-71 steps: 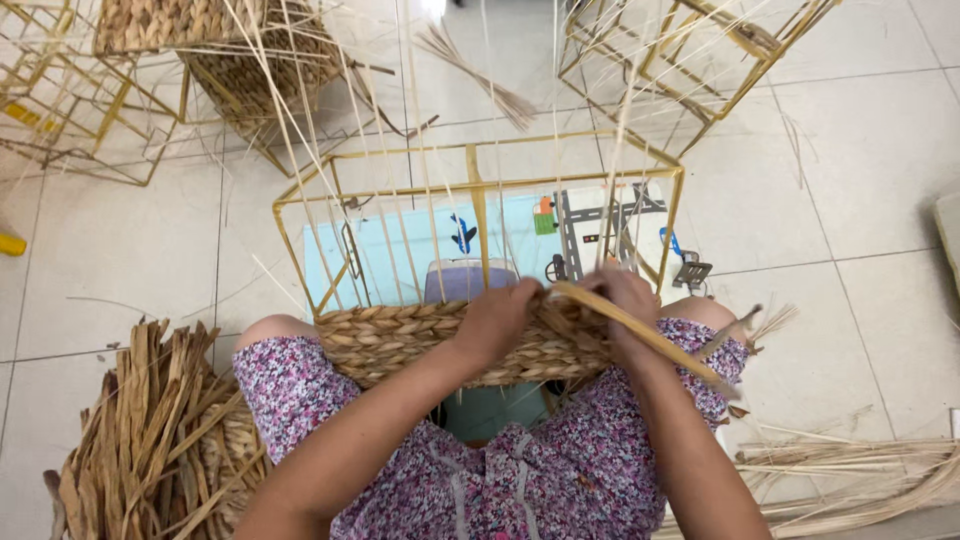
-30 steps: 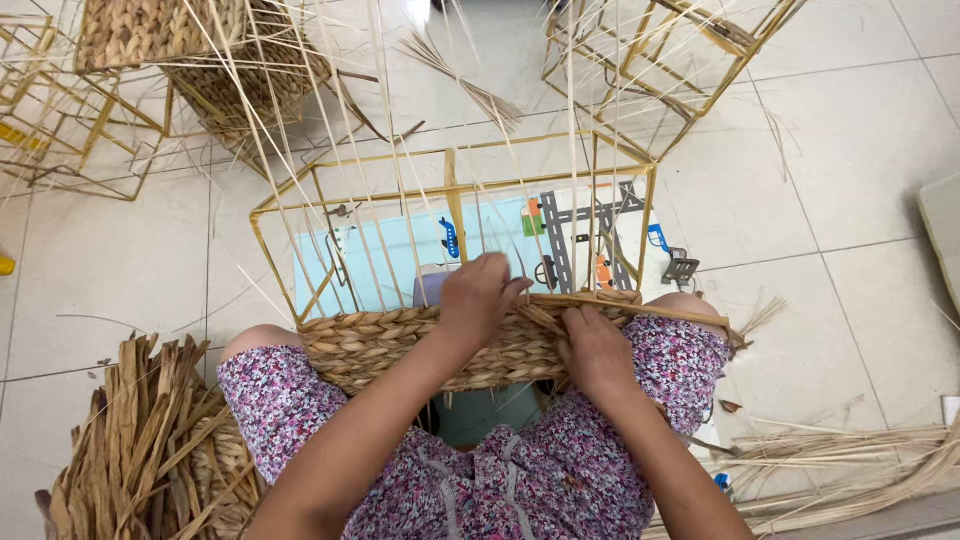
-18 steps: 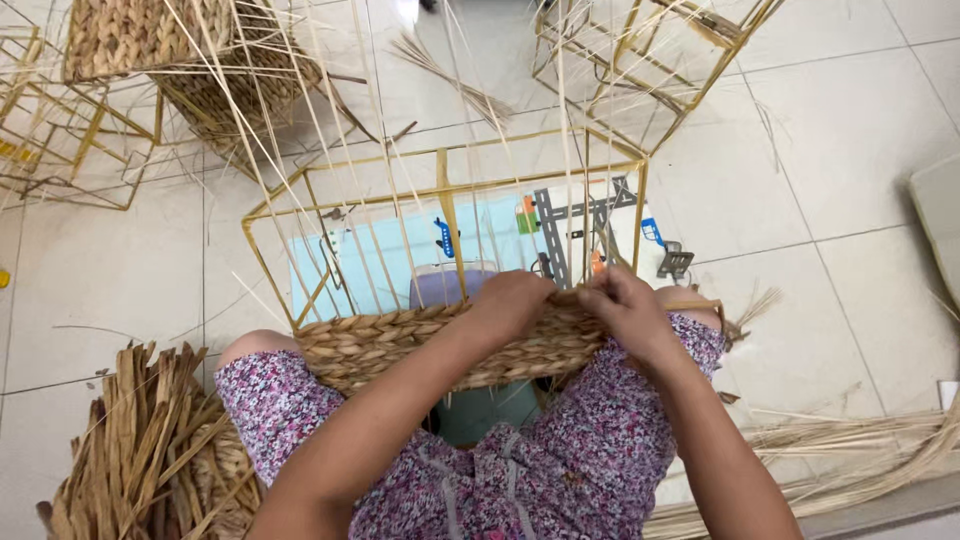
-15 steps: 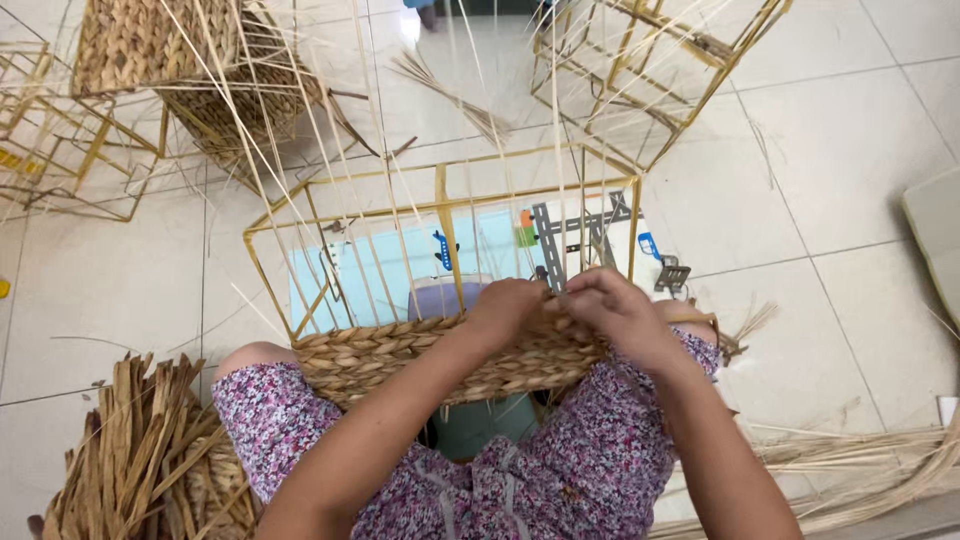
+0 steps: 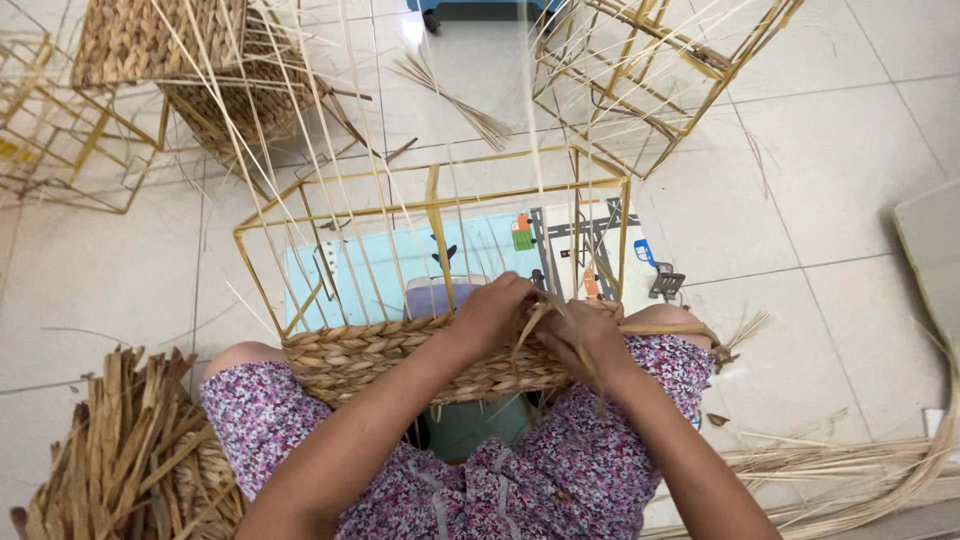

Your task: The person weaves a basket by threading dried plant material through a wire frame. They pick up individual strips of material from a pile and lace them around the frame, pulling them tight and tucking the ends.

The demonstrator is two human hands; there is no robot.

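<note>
Hands closing together on the basket's woven rim

Since a moment ago the right hand has drawn in beside the left hand; both now pinch one strand at the weave on the lap. The gold frame rises at 12 o'clock; the loose fibre lies at 8 o'clock.

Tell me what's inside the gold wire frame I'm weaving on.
Through the wire frame you can see a pale blue mat, a small lilac tub and some hand tools on the floor. The woven band and both hands hide whatever lies lower down.
</note>
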